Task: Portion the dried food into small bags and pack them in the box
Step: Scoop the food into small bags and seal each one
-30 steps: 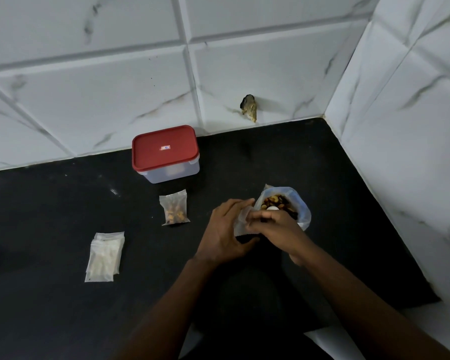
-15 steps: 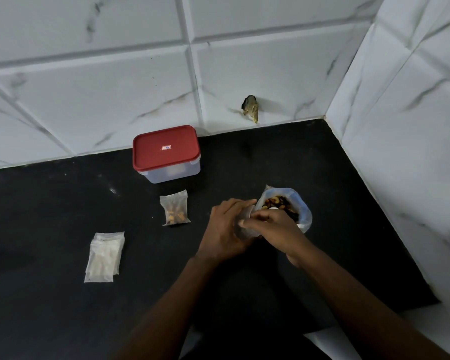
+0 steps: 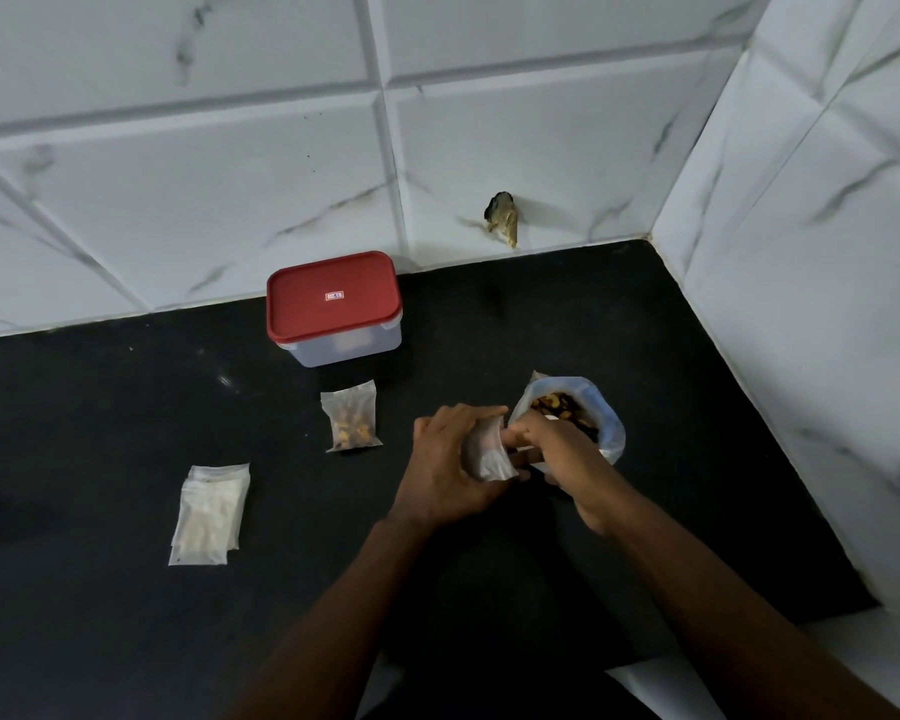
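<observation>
Left hand (image 3: 445, 462) grips a small clear bag (image 3: 487, 454) beside the open food bag (image 3: 610, 426).
Right hand (image 3: 567, 452) crowds the small bag's mouth; whether it holds anything cannot be told.

The fingertips of the right hand (image 3: 562, 454) vanish at the mouth of the small bag (image 3: 487, 454) gripped by the left hand (image 3: 445, 459), so whether they hold anything cannot be told, and that hand also covers the near side of the open bag of dried food (image 3: 608, 423). On the box (image 3: 349, 348), the label (image 3: 334, 295) of the red lid (image 3: 302, 304) is too small to read, the cloudy wall shows only a vague shape inside, and the stack of empty bags (image 3: 209, 511) cannot be counted. The left forearm (image 3: 328, 615) and the right forearm (image 3: 697, 605) are cut off by the lower edge.
</observation>
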A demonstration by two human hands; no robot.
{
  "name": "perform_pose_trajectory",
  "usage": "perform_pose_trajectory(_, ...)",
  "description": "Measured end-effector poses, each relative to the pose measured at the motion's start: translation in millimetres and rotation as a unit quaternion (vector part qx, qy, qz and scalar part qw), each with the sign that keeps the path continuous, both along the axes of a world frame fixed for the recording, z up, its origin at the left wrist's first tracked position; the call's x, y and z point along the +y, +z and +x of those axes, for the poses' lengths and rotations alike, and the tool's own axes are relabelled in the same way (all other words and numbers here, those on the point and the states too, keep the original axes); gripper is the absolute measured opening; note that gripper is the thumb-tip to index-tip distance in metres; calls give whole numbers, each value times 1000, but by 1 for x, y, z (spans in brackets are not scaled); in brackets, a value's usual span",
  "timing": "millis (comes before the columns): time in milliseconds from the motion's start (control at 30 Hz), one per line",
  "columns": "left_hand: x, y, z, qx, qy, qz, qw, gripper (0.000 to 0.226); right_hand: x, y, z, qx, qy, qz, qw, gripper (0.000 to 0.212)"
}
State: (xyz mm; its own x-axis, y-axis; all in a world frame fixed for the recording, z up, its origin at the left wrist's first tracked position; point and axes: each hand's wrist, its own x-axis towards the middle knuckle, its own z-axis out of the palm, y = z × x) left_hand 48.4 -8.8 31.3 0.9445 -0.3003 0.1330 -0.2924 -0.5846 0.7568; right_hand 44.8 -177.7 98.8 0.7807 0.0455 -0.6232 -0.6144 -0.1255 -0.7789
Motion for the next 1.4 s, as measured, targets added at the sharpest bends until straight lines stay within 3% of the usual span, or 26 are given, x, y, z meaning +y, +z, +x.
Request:
perform_pose_trajectory(67,1,1,0,15,9,-14,1000,69,0,2,-1,20,17,-39,999,16)
perform_pose_trajectory(233,0,10,-2,39,7,-84,996,56,-4,-6,-5,-30,56,-44,997,13)
perform_pose_trajectory(333,0,12,-3,43,1,-108,993,49,-6,-14,-5,-92,107,-125,982,18)
perform_pose_trajectory(600,3,10,-5,79,-3,-110,991,59,-4,-22,-7,-151,136,-216,955,17)
perform_pose_trajectory(733,1,11,-5,97,0,-91,991,77,-4,-20,-8,-180,137,-211,951,17)
perform_pose_trajectory(933,0,5,-1,63,-14,-93,994,65,-9,-18,-5,-152,167,-181,957,16)
perform_pose_trajectory(1133,-5,0,1,20,-18,-79,997,60,-5,-20,0,-114,189,-165,961,30)
perform_pose_trajectory(1400,-5,-4,0,27,-5,-97,995,55,-3,-25,-1,-115,164,-146,969,21)
